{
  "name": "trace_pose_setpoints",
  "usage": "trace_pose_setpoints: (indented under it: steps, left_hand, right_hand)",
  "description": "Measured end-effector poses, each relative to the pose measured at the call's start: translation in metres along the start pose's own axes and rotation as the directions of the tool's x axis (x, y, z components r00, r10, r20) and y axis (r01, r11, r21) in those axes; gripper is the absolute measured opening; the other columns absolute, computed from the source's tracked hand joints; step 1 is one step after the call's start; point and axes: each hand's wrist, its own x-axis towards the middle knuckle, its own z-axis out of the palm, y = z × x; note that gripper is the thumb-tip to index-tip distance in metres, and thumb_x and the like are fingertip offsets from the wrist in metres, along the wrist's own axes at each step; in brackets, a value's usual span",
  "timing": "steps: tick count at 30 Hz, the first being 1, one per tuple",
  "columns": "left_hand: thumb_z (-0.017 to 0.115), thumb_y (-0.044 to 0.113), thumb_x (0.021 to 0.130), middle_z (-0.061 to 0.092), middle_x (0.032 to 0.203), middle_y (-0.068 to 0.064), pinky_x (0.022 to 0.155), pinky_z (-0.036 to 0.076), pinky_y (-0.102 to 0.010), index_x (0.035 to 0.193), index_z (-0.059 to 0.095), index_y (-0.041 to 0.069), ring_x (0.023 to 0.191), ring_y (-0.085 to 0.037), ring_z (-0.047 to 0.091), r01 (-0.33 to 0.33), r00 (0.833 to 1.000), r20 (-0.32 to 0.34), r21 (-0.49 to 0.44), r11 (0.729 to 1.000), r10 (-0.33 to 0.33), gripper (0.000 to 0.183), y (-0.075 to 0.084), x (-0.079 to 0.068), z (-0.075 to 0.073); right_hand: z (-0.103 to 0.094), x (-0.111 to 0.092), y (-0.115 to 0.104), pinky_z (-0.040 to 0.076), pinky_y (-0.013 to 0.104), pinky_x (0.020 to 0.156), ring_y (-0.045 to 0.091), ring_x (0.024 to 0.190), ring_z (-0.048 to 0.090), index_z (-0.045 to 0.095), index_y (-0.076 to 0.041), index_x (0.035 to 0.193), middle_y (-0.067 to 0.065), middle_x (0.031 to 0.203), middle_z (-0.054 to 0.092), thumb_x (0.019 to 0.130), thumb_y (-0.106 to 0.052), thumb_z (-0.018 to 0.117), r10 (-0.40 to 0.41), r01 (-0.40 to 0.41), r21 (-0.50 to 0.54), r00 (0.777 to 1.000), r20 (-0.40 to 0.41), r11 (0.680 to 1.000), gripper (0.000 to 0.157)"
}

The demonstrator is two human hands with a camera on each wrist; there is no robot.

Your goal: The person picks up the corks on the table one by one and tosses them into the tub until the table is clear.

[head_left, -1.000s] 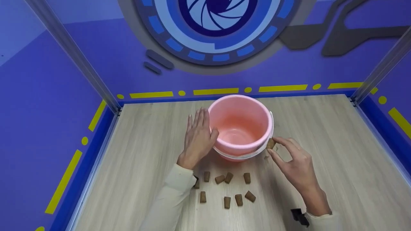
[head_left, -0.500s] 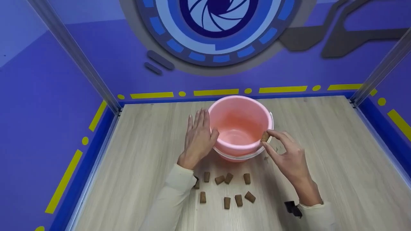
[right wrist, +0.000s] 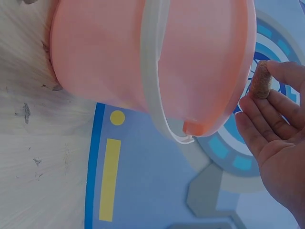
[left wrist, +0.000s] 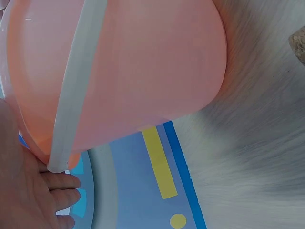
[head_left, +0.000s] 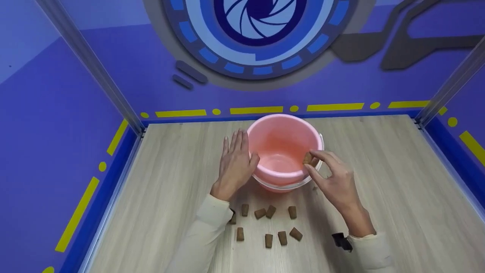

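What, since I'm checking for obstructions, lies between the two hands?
The pink bucket stands between them, as the head view shows: the left hand is at its left rim, the right hand at its right, pinching a cork.

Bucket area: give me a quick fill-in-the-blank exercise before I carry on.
1. The right hand pinches a cork between finger and ____.
2. The left hand touches the bucket, which is coloured ____.
3. The handle is coloured ____.
4. The head view shows ____ loose corks on the table.

Missing words: thumb; pink; white; nine.
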Motion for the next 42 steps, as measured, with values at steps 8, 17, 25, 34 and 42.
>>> trace_pose_setpoints:
  steps: [8,17,25,34,42]
  left_hand:
    - [0.045,0.038,0.107,0.027,0.171,-0.02,0.129,0.005,-0.054,0.165,0.027,-0.005,0.16,-0.033,0.019,-0.017,1.0,-0.021,-0.001,1.0,0.017,0.073,-0.001,0.0,0.0]
    - [0.045,0.037,0.107,0.028,0.171,-0.021,0.129,0.005,-0.054,0.164,0.027,-0.006,0.16,-0.034,0.02,-0.023,0.999,-0.031,0.005,1.0,0.024,0.073,-0.002,-0.002,0.002]
    - [0.046,0.036,0.107,0.028,0.17,-0.021,0.129,0.008,-0.055,0.164,0.027,-0.006,0.16,-0.033,0.021,-0.025,0.999,-0.042,-0.003,1.0,0.025,0.073,-0.002,-0.001,0.002]
    - [0.045,0.036,0.107,0.029,0.17,-0.021,0.129,0.007,-0.055,0.164,0.027,-0.006,0.16,-0.034,0.021,-0.032,0.999,-0.042,-0.008,0.999,0.032,0.073,-0.002,-0.001,0.003]
    - [0.045,0.035,0.107,0.03,0.169,-0.023,0.129,0.008,-0.056,0.163,0.029,-0.008,0.159,-0.034,0.022,-0.044,0.998,-0.051,-0.028,0.999,0.043,0.072,-0.002,-0.001,0.002]
  right_hand:
    - [0.006,0.005,0.004,0.044,0.011,0.097,0.029,0.099,0.069,0.075,0.002,0.123,0.011,0.112,0.075,0.081,0.008,0.088,0.002,-0.002,-0.01,1.0,0.016,1.0,0.045]
    - [0.013,0.008,0.008,0.047,0.014,0.09,0.024,0.098,0.068,0.074,0.003,0.121,0.011,0.11,0.075,0.079,0.01,0.089,-0.009,0.01,-0.015,0.999,0.038,1.0,0.045]
    - [0.018,0.011,0.01,0.048,0.018,0.092,0.027,0.1,0.069,0.074,0.004,0.121,0.014,0.113,0.074,0.08,0.005,0.09,0.004,0.0,-0.058,0.998,0.068,0.998,0.044]
    - [0.025,0.012,0.012,0.046,0.017,0.096,0.029,0.104,0.07,0.073,0.003,0.121,0.01,0.11,0.074,0.081,0.007,0.089,-0.026,0.029,-0.036,0.996,0.084,0.999,0.043]
    - [0.025,0.011,0.014,0.049,0.02,0.083,0.028,0.101,0.069,0.072,0.002,0.122,0.012,0.113,0.073,0.082,0.005,0.088,-0.046,0.05,-0.044,0.996,0.07,0.998,0.044]
